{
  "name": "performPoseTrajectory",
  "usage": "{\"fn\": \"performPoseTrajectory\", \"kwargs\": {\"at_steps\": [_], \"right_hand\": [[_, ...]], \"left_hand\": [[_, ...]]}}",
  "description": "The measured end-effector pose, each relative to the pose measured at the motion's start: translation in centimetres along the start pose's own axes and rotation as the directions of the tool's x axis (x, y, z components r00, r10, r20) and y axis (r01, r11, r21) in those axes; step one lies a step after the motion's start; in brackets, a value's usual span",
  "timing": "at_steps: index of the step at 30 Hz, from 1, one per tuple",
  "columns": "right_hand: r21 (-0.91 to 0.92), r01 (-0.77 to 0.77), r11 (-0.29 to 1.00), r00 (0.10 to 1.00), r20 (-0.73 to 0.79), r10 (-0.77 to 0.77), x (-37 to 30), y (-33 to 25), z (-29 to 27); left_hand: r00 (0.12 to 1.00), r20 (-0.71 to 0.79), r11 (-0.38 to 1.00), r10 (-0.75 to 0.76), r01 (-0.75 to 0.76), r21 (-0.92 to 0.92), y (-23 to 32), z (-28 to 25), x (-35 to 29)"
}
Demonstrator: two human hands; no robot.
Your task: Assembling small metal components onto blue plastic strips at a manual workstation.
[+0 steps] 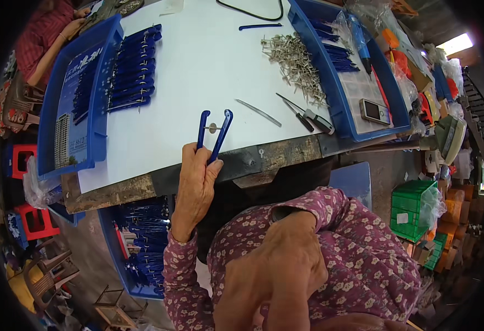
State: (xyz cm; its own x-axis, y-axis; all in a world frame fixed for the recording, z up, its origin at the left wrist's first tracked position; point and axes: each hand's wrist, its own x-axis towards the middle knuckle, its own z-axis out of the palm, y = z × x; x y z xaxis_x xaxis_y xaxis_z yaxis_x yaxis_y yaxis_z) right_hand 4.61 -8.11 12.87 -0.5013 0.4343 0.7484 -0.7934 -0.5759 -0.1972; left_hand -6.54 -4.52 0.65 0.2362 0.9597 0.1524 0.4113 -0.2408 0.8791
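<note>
My left hand (195, 185) pinches the lower end of a V-shaped blue plastic handle (220, 135) above the table's near edge. Between the handle's two tips sits a small round metal disc with a pin through it (213, 128). My right hand (277, 259) is raised close to the camera, large in the lower middle. Its fingers bend downward and run out of the picture, so their tips are hidden. To the right of the blue handle lie a thin curved metal strip (258, 112) and dark-tipped hand tools (311, 118).
A pile of metal disc-and-pin pieces (297, 63) lies by the right blue tray (330, 71), which holds a phone (375, 111). Rows of blue handles (134, 71) lie beside the left blue tray (99, 127). Another person's arm (51, 55) shows at upper left.
</note>
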Motion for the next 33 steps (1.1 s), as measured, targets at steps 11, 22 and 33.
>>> {"fn": "performPoseTrajectory", "kwargs": {"at_steps": [11,22,33], "right_hand": [[-0.189,0.108,0.976,0.994,0.046,-0.101,1.2,-0.9,-0.8],[-0.472,-0.277,0.837,0.898,0.184,0.401,3.1,-1.4,0.1],[-0.577,-0.14,0.805,0.878,0.304,0.371,3.9,-0.2,0.2]], "left_hand": [[0.999,0.04,0.999,-0.033,0.033,-0.006,-0.2,0.5,0.6],[0.998,0.04,0.998,-0.048,0.047,0.033,-0.2,0.4,0.4],[1.0,0.0,0.999,-0.031,0.031,-0.022,-0.3,0.3,0.2]]}}
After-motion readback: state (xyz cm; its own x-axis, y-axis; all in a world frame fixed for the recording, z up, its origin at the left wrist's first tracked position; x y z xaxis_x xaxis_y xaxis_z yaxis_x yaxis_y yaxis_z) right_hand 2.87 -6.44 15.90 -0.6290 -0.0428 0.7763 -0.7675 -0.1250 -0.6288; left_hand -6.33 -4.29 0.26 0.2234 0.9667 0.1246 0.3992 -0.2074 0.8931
